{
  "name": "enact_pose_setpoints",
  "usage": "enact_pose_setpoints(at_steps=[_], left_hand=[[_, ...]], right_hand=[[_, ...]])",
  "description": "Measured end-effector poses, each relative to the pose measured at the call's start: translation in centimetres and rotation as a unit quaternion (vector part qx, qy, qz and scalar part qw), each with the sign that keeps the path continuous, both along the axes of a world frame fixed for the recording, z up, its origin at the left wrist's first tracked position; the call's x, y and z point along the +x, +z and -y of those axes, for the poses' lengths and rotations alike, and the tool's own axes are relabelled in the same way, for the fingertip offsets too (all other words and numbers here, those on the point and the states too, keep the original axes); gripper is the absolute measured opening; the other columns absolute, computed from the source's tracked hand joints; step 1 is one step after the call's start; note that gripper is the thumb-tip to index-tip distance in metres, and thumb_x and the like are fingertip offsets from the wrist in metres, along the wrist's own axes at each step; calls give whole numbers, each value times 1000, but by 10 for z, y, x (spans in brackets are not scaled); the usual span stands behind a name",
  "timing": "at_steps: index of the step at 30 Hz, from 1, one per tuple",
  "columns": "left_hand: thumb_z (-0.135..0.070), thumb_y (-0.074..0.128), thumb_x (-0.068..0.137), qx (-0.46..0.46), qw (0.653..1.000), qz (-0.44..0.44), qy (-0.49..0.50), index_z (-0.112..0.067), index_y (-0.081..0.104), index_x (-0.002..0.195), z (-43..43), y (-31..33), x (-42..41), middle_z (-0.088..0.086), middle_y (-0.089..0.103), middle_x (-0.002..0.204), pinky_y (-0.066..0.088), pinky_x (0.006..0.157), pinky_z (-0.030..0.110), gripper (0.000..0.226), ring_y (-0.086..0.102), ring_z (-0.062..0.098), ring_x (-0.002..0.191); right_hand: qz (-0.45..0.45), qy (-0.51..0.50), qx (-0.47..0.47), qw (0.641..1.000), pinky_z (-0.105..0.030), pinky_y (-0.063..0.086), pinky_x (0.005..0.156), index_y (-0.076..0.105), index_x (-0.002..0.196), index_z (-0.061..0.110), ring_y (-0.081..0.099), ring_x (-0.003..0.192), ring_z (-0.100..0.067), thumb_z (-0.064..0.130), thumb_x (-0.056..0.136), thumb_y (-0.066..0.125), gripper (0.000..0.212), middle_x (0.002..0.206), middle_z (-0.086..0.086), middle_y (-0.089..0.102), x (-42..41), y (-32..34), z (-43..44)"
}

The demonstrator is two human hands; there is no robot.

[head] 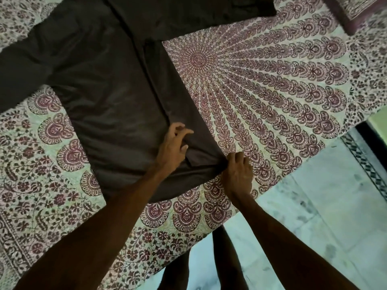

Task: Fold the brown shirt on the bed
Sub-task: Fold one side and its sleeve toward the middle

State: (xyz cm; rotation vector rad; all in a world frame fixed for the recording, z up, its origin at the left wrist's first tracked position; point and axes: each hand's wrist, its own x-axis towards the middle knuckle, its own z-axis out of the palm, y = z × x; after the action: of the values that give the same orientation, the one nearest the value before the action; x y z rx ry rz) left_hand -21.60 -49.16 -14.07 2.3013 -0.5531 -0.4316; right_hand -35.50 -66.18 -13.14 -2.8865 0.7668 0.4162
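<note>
A bed (211,223) fills most of the view, covered with a block-printed bedspread (282,97) in pale cream with maroon and dark motifs. A round medallion (198,58) sits near the middle of the cloth, with rows of leaf shapes fanning out from it towards the right, and scattered flowers and a banded border run along the near edge. At the top right lies a pillow (356,13) in a matching print. To the lower right is a pale, marbled floor (314,216), smudged in places, with a dark geometric inlay strip (365,164) crossing it. Beyond that stand a dark edge (371,133) and a green surface (380,119). The light is dim and even.
</note>
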Motion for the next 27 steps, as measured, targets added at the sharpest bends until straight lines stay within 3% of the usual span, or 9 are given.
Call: enact_pose_setpoints(at_steps=[2, 5, 8, 11, 17, 20, 23, 27], left_hand=[[-10, 65, 83, 39, 997, 30, 60, -20, 56, 120, -6, 1, -6, 4, 39, 133, 44, 101, 29, 40, 48, 19, 119], [-17, 61, 86, 136, 982, -24, 131, -17, 53, 118, -17, 2, -17, 8, 45, 125, 48, 93, 43, 33, 48, 30, 115], [-17, 58, 86, 187, 981, -4, 45, -17, 55, 113, -33, -1, -32, 6, 47, 120, 50, 85, 43, 27, 46, 28, 112], [-15, 56, 87, 189, 980, 7, -59, -22, 56, 112, -45, 0, -42, 3, 49, 119, 50, 86, 40, 26, 48, 25, 109], [-10, 48, 82, 175, 961, -124, -173, -27, 64, 108, -77, 7, -47, -1, 70, 104, 53, 85, 36, 35, 65, 23, 97], [-18, 50, 86, 222, 948, -151, -172, -31, 67, 104, -83, 13, -49, -4, 71, 107, 51, 87, 33, 27, 66, 19, 100], [-17, 51, 85, 230, 958, -143, -100, -30, 68, 99, -91, 15, -39, -2, 71, 108, 54, 88, 37, 26, 66, 23, 101], [-15, 51, 88, 307, 906, -212, -202, -17, 71, 101, -100, 22, -48, 4, 71, 110, 50, 91, 33, 25, 64, 23, 104]], right_hand=[[0, 44, -12, 999, -44, 48, 77, 52, 115, 8, 50, 95, -32, 6, 79, 60, 36, 109, -15, 53, -2, 0, -1], [1, 75, -12, 997, -45, 46, 80, 55, 112, 9, 49, 97, -33, 6, 75, 62, 38, 109, -15, 54, 2, 4, -11], [12, 107, 32, 994, -46, 46, 84, 57, 109, 14, 50, 101, -33, 12, 74, 60, 35, 111, -13, 56, 15, 12, -28], [-36, 152, 83, 984, -47, 44, 92, 53, 120, 18, 49, 108, -35, 14, 74, 61, 47, 118, -13, 52, 31, 14, -44], [-117, 90, 16, 989, -47, 41, 97, 55, 115, 13, 49, 114, -36, 31, 80, 63, 40, 120, -13, 54, 42, 17, -59], [-67, 121, 40, 990, -43, 44, 89, 58, 111, 10, 54, 109, -35, 30, 87, 51, 31, 115, -13, 59, 50, 21, -72], [-74, 135, 89, 984, -43, 46, 88, 55, 117, 12, 56, 110, -33, 46, 91, 51, 43, 118, -11, 61, 57, 20, -81], [-109, 129, 71, 983, -42, 49, 86, 53, 120, 13, 56, 111, -33, 28, 90, 54, 33, 120, -10, 61, 61, 16, -82]])
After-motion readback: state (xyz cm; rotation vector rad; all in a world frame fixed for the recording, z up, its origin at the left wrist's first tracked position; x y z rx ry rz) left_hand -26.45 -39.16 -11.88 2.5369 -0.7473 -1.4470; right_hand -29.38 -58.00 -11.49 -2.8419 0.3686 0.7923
